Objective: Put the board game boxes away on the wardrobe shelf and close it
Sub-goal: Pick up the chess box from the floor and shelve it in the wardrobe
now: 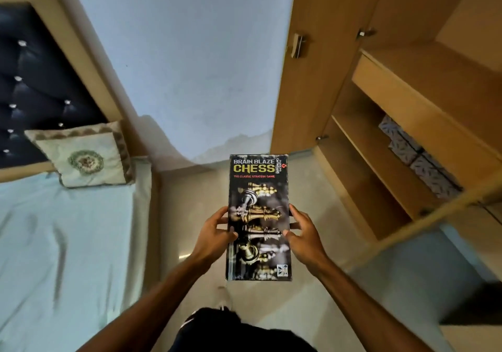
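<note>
Just one chess box (258, 202) here, two hands on it: left hand (214, 233) and right hand (304, 233) each grip a long edge, fingers curled. One wardrobe (394, 101) open alongside.

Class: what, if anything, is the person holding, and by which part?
The chess box, gripped by both hands: left hand on its left long edge, right hand on its right long edge.
</note>
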Motion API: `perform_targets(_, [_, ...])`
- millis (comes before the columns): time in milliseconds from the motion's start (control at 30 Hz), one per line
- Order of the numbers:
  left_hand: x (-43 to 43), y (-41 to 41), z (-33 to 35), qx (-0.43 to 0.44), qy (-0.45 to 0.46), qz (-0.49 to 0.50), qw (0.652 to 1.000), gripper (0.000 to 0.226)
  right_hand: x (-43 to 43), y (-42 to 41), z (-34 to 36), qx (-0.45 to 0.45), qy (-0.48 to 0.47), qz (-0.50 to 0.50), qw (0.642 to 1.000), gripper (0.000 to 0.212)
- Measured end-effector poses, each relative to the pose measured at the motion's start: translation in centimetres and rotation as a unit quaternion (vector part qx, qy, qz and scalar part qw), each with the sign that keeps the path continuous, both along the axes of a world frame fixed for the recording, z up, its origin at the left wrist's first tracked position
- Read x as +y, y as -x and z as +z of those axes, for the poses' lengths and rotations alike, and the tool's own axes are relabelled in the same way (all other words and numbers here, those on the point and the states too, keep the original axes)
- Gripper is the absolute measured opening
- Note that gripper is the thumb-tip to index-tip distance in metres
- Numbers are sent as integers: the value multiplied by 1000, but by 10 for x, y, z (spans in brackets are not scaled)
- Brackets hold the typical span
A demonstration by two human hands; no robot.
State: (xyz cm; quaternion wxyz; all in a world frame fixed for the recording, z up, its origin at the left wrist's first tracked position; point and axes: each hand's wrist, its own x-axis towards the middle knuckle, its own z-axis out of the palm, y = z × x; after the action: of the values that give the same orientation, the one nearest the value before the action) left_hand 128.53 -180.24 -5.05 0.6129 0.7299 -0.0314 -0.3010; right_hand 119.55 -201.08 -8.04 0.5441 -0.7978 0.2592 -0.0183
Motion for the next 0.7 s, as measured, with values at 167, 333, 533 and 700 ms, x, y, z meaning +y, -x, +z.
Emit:
perform_targets(167, [-85,-126,23,-22,-17,-86,996,61,-66,-97,12,-9,-18,-97,995,67])
perform_targets(333, [-208,-230,21,-42,-24,-161,986,64,-165,-176,10,-27,-23,-191,981,67])
perform_targets(533, [-348,-304,19,-44,-9,-208,977,64,-286,-242,-1,-38,-19,-255,966,67])
perform_targets(700, [-490,-367,36,-63,-8,-255,965,59,-413,-295,21,-64,-16,-305,950,69])
